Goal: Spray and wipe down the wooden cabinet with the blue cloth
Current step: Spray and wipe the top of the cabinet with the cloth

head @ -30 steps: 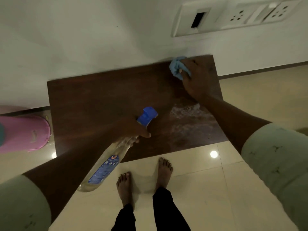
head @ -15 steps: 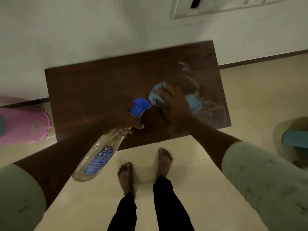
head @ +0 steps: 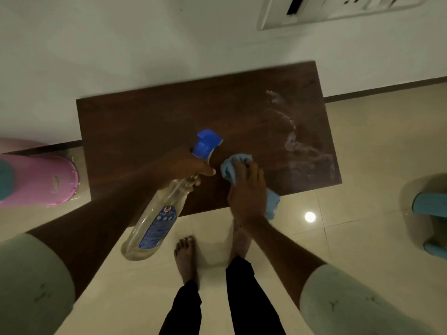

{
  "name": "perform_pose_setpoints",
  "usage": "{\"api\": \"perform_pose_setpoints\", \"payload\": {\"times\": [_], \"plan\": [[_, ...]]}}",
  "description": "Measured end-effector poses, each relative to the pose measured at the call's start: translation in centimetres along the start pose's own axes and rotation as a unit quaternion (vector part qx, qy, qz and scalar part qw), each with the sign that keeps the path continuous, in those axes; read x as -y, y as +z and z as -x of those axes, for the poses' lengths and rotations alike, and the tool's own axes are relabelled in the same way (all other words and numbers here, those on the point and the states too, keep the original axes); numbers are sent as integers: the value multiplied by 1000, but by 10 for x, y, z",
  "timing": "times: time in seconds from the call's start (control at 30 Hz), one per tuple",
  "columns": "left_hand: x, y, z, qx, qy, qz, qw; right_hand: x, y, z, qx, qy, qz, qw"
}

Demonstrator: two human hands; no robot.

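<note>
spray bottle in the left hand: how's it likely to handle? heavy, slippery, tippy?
Probably light: the clear spray bottle looks nearly empty. It may be top-heavy with the blue trigger head, so likely to tip if stood up carelessly. The smooth plastic could slip, though the left hand grips the narrow neck, a fairly secure hold.

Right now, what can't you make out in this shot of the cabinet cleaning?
All in the head view:
- Cabinet: only the top shows; its front lies beneath it.
- Blue cloth: mostly covered by the right hand.
- Spray bottle: label print too small; the left hand hides the trigger.
- Wall sockets: cut off by the top edge.
- Pink bucket: cut off by the left edge.
</note>
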State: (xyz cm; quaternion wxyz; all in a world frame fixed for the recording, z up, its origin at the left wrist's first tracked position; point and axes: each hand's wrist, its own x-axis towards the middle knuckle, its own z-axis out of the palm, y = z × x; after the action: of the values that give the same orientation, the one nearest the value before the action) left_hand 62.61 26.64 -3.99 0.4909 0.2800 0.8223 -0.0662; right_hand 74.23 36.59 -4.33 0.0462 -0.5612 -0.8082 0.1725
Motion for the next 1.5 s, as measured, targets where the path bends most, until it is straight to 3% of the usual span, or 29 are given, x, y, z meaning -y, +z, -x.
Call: {"api": "perform_pose_setpoints", "payload": {"times": [0.1, 0.17, 0.27, 0.33, 0.37, 0.43, 0.6, 0.7, 0.8, 0.87, 0.93, 0.97, 1.03, 1.07, 1.13, 1.2, 1.27, 1.4, 1.5], "plan": [[49, 17, -25, -12, 85, -134, 987, 20, 13, 40, 79, -95, -32, 992], [35, -19, -26, -16, 134, -165, 977, 17, 10, 36, 83, -138, -53, 986], [-57, -143, -26, 14, 120, 40, 992, -9, -7, -15, 29, -145, -39, 988], [-85, -191, -20, 91, 130, 169, 973, -28, -24, -48, -9, -78, -51, 996], [-80, -198, -16, 140, 144, 189, 961, -40, -32, -66, -26, -40, -63, 997], [-79, -198, -14, 126, 134, 188, 965, -56, -46, -99, -54, 14, -113, 992], [-80, -200, -21, 99, 96, 231, 963, -43, -56, -163, -50, -52, -98, 993], [-75, -197, -27, 91, 104, 254, 957, -5, -36, -183, -53, -16, -42, 998], [-74, -199, -31, 68, 106, 286, 950, 33, -11, -149, -7, -116, -45, 992], [-77, -201, -30, 60, 116, 286, 949, 40, 0, -120, 80, -224, -32, 971], [-77, -201, -31, 64, 118, 282, 950, 26, 1, -126, 140, -277, -25, 950], [-77, -201, -32, 67, 112, 284, 950, 18, -4, -138, 124, -290, -19, 949], [-78, -202, -32, 62, 98, 303, 946, 2, -16, -168, 1, -263, -24, 964], [-78, -203, -31, 58, 92, 309, 945, -6, -24, -184, -55, -205, -37, 976], [-76, -205, -31, 46, 82, 313, 945, 4, -34, -203, -91, -101, -61, 989], [-77, -209, -29, 48, 75, 332, 939, 40, -26, -203, -51, -109, -71, 990], [-80, -213, -27, 49, 86, 328, 939, 72, -13, -186, 32, -193, -69, 978], [-80, -221, -23, 14, 108, 299, 948, 72, 7, -118, 168, -263, -134, 941], [-78, -224, -18, 20, 109, 292, 950, 42, -4, -53, 135, -338, -94, 927]]}}
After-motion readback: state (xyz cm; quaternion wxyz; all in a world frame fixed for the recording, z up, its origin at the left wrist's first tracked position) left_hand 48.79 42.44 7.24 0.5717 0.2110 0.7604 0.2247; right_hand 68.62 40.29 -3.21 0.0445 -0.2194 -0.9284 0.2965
